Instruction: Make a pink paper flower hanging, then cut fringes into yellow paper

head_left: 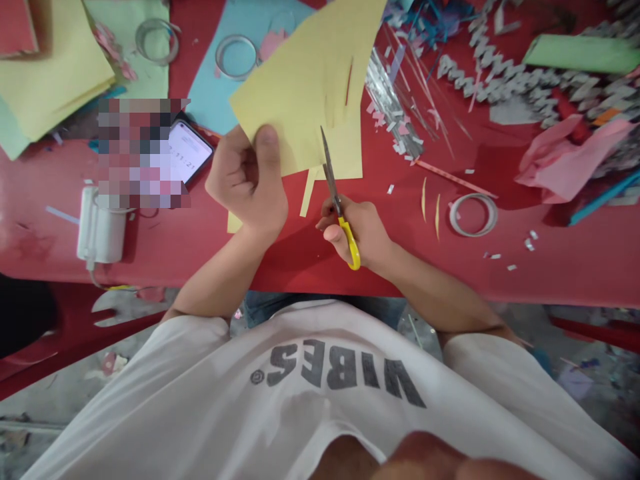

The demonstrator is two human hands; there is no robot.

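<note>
The left hand (245, 177) closes on the yellow paper (300, 87), while the right hand (357, 233) grips the scissors (333, 190) (narrow strips (309, 192) hang cut, most of the sheet remains whole).

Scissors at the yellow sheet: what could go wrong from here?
The blades of the yellow-handled scissors sit close to the left hand gripping the yellow paper, so a slip might nick the thumb. The narrow strips hanging from the sheet's lower edge could also tear off.
</note>
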